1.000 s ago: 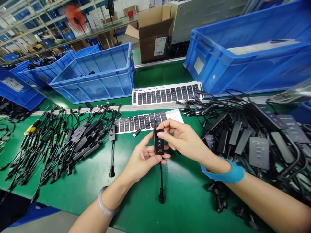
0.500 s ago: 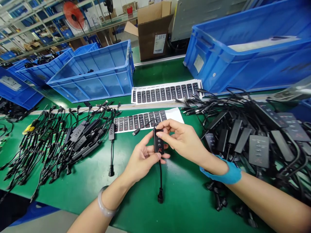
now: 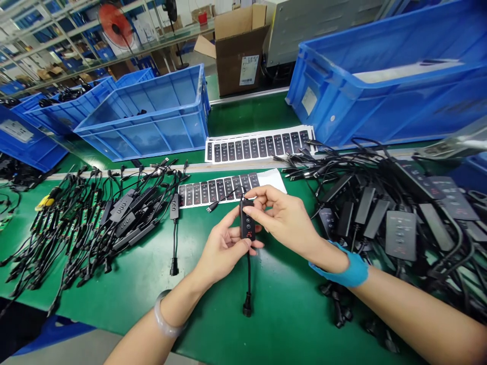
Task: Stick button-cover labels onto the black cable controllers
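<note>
Between my two hands, over the green table, is a black inline controller [image 3: 248, 229] with button marks and a red logo on its face. My left hand [image 3: 224, 248] is closed around its left side and lower end, thumb on the bottom edge. The thumb of my right hand [image 3: 277, 215] presses on the upper face, its fingers curled behind the top right. A short cable with a round connector [image 3: 247, 304] hangs from the lower end; a thin USB lead [image 3: 220, 201] leaves the top. Just behind lies a sheet of black label stickers [image 3: 218, 190].
Another controller [image 3: 174, 207] lies left of my hands, beside a pile of controllers and circuit boards [image 3: 125, 218]. Many labelled controllers [image 3: 400, 235] are heaped at right. More sticker sheets [image 3: 262, 146], blue bins [image 3: 144, 132] and a cardboard box [image 3: 239, 61] stand behind.
My right hand and wrist have shifted slightly left, the thumb sliding a little on the controller's upper face. Both hands keep hold of the controller.
</note>
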A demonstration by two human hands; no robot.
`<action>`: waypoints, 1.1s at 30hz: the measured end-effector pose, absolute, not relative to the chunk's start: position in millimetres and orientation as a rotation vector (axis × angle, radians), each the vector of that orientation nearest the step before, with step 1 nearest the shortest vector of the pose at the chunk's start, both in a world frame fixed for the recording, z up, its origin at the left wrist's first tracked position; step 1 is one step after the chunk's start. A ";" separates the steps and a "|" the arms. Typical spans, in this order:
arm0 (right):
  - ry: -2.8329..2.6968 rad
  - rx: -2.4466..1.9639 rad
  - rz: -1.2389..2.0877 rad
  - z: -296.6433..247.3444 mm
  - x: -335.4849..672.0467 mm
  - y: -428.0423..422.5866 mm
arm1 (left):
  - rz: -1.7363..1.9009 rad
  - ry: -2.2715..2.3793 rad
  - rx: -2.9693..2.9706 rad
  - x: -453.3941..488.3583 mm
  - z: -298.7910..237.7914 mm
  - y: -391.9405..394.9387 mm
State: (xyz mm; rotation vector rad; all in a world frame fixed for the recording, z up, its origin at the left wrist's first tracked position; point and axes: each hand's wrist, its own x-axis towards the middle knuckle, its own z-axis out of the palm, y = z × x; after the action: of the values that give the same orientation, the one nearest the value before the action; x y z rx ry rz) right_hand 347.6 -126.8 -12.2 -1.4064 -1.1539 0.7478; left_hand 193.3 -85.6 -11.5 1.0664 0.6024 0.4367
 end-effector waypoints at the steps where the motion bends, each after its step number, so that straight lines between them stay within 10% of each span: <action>1: -1.152 -1.416 0.742 -13.2 348.1 -126.1 | 0.439 0.602 1.067 193.4 -11.9 -85.3; 33: -1.395 -1.482 0.911 -2.0 344.0 -131.0 | 0.473 0.649 1.166 194.6 -16.9 -86.5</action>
State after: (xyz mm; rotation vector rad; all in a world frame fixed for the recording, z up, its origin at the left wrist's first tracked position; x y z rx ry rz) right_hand 344.0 -131.0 -2.0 -1.4819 -1.3950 0.9106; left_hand 194.6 -86.5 -16.9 1.1663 0.6490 0.4728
